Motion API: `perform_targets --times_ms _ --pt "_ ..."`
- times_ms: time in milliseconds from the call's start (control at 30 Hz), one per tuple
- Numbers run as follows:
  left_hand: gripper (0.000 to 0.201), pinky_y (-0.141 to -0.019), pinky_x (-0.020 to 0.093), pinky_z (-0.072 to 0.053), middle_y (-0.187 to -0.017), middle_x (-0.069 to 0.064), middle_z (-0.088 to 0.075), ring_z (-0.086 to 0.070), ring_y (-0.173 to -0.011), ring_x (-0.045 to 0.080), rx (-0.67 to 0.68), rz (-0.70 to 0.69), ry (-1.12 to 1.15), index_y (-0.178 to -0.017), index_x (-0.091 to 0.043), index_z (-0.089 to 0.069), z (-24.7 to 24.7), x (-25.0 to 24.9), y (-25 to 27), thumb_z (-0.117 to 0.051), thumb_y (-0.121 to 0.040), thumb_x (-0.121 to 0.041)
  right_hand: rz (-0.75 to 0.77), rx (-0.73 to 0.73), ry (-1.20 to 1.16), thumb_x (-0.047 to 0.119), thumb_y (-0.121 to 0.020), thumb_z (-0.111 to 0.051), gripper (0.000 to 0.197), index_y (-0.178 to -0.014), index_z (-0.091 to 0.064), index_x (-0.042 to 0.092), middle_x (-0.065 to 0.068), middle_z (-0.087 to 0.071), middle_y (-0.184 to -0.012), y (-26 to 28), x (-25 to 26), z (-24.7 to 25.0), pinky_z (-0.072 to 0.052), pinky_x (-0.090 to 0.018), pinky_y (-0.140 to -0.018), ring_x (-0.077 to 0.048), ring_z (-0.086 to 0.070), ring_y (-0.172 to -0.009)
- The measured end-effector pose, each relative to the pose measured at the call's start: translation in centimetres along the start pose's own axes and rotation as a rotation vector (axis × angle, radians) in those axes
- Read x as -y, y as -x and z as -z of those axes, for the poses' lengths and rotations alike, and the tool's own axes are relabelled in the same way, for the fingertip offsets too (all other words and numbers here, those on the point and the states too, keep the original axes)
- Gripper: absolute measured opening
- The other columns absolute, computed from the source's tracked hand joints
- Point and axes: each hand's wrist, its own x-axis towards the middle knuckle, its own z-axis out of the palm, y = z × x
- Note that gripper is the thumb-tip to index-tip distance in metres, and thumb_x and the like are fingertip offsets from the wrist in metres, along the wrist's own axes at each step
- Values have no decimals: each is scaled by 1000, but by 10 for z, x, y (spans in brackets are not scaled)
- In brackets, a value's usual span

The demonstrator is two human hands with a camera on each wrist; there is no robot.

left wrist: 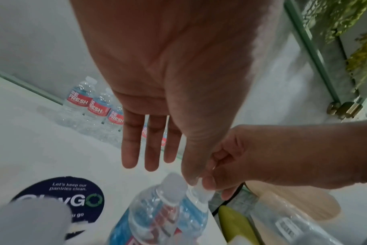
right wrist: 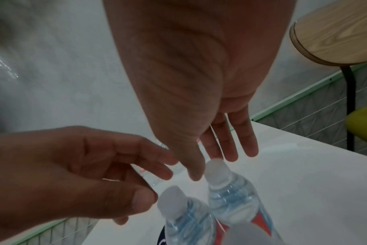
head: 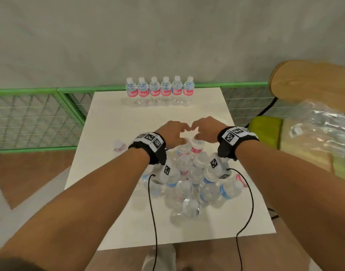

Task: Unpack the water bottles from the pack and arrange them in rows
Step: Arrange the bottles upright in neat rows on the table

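Forearms fill the near part of the head view, each with a black wrist strap carrying printed markers and a black cable trailing toward the table's near edge. Beneath and between the wrists, a loose cluster of bottles (head: 191,182) stands on the white table (head: 109,122) near its middle; the count cannot be told, since wrists and straps cover several.

Left hand (head: 172,133) hovers over the cluster's far side. Its three outer fingers (left wrist: 151,149) hang straight and slightly spread; the thumb points down at a cap (left wrist: 175,182), and contact is unclear. Right hand (head: 206,132) sits just beside it, fingertips nearly meeting. In the left wrist view its thumb and forefinger pinch a second cap (left wrist: 201,188); the right wrist view is blurred there.

One bottle (head: 118,146) stands apart near the left edge. A dark round sticker (left wrist: 59,197) lies on the table, partly covered. Six bottles form a row (head: 160,90) along the far edge, labels facing forward.

Right of the table: a green seat (head: 265,128), a wooden chair back (head: 314,83) cut off by the frame, and crumpled clear wrap (head: 320,130). Green mesh fencing (head: 30,118) runs behind.
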Motion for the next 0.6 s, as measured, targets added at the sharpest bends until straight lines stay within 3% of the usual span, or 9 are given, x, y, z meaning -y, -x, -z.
perform_targets --times_ms 133,267,367,467,600 --pt "53 -94 30 -43 -133 6 -59 -57 -119 25 62 18 -81 -137 -18 -59 -15 -2 -10 -74 -88 -30 2 -30 23 23 -89 -65 35 -123 -62 21 -6 -62 -124 2 -2 -15 -45 -30 -88 -25 -57 -113" --pt "43 -77 31 -43 -116 9 -58 -60 -105 28 30 10 -143 -123 -14 -65 -22 -3 -20 -77 -84 -28 -25 -51 73 25 -88 -66 33 -119 -60 15 -11 -60 -114 -3 -5 -20 -45 -32 -78 -29 -59 -103" --pt "32 -74 33 -44 -112 12 -57 -61 -99 31 4 -13 -184 -115 -9 -66 -25 -1 -28 -73 -86 -22 -13 -44 93 25 -88 -67 30 -113 -58 13 -12 -59 -109 -10 -7 -19 -41 -31 -72 -29 -59 -97" --pt "27 -76 33 -47 -111 12 -58 -62 -97 31 -20 9 -156 -111 -8 -68 -20 8 -33 -72 -86 -18 -5 -43 87 23 -87 -67 25 -109 -59 15 -9 -57 -106 -20 -6 -12 -38 -30 -71 -27 -57 -93" --pt "25 -69 28 -39 -103 11 -63 -62 -92 29 -68 27 -86 -105 -7 -71 16 39 -36 -75 -84 -20 30 -61 67 23 -86 -68 26 -110 -63 16 -8 -57 -108 -48 5 12 -43 -31 -76 -27 -56 -100"
